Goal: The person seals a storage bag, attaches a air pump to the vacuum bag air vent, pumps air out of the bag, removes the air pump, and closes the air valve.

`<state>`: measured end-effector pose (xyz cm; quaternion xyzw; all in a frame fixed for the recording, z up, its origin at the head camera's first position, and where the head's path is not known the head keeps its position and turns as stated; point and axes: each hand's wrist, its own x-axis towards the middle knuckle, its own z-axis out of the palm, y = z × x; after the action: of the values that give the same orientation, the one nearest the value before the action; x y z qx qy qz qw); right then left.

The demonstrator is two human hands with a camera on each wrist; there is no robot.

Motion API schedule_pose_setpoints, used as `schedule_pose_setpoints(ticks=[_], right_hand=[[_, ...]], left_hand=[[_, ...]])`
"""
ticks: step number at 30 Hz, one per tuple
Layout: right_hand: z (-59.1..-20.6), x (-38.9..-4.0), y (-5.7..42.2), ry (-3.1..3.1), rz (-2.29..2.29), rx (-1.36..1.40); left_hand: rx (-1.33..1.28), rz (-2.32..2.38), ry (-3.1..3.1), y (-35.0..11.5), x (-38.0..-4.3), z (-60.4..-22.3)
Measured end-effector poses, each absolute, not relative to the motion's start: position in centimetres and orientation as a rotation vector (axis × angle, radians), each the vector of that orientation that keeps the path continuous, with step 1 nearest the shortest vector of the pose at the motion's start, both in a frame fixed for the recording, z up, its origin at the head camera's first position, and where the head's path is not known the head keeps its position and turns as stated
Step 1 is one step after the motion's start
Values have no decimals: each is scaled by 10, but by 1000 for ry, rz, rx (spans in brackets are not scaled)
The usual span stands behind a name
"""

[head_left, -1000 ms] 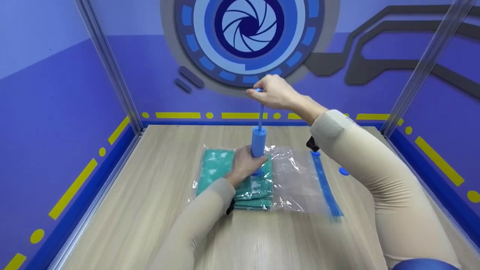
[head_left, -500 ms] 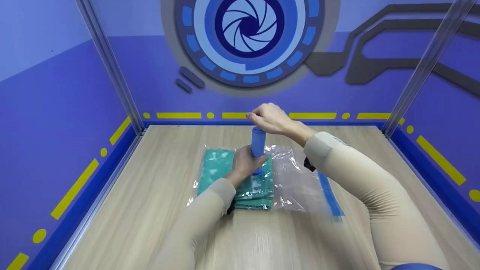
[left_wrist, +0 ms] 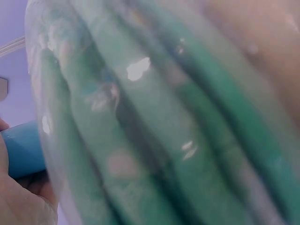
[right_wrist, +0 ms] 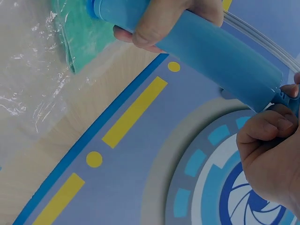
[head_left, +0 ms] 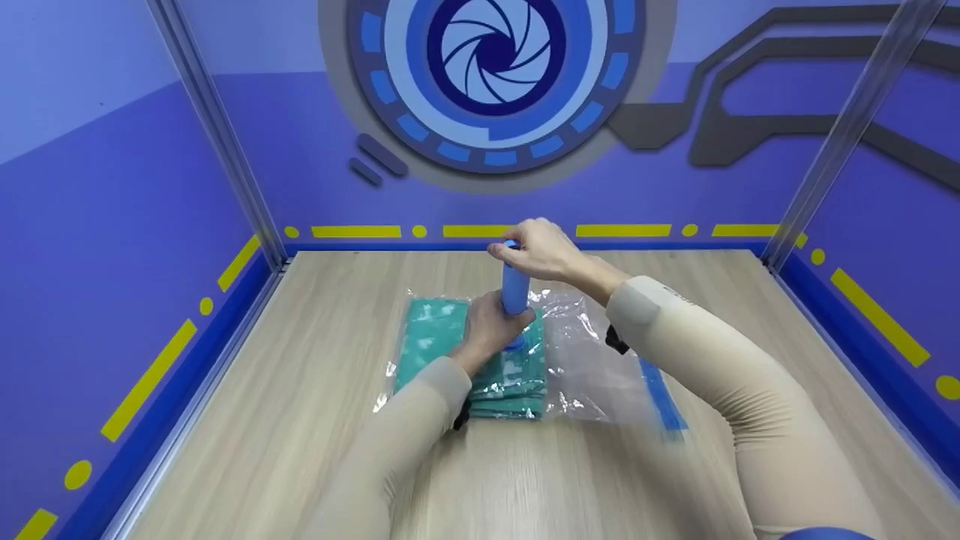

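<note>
A blue hand pump (head_left: 515,289) stands upright on a clear plastic vacuum bag (head_left: 589,360) that has folded green-and-white cloth (head_left: 435,330) inside. My left hand (head_left: 491,330) grips the lower part of the pump barrel, its thumb wrapped across the front. At the top, my right hand (head_left: 544,249) holds the pump handle, which sits down close to the barrel. In the right wrist view the curled fingers (right_wrist: 269,126) of that hand are round the handle. The left wrist view is filled by the bagged cloth (left_wrist: 140,117), with part of the pump (left_wrist: 23,150) at its left.
The bag's blue zip edge (head_left: 661,394) lies to the right, partly hidden by the right sleeve (head_left: 697,352). Under everything is a wooden table (head_left: 337,360). A blue patterned wall (head_left: 637,180) rises behind it, with side walls left and right.
My right hand has come down with the handle, so the thin rod seen a second ago has slid into the barrel. My left hand stays in place on the pump.
</note>
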<state>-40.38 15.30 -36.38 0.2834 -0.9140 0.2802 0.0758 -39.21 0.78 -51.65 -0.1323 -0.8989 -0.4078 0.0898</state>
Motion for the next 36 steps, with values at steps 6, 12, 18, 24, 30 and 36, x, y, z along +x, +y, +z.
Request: schedule_pose_setpoints(ticks=[6,12,18,24,30,36], right_hand=[[-362,-404,149,-2724,843,862],[-350,-402,147,-2684,874,841],[-329,-399,147,-2646,879,825],[-304,-395,146,-2635,911,794],[-282,-391,147,-2605,941,764],[-262,-390,150,-2549,938,765]], left_hand=[[-366,-1206,-2649,7,-393,-519],[-418,-1195,-2611,7,-392,-521],[-437,-1225,-2588,7,-392,-519],[-392,-1349,-2618,5,-391,-516],[-308,-1409,-2685,7,-387,-517],[-285,-1394,-2703,9,-386,-517]])
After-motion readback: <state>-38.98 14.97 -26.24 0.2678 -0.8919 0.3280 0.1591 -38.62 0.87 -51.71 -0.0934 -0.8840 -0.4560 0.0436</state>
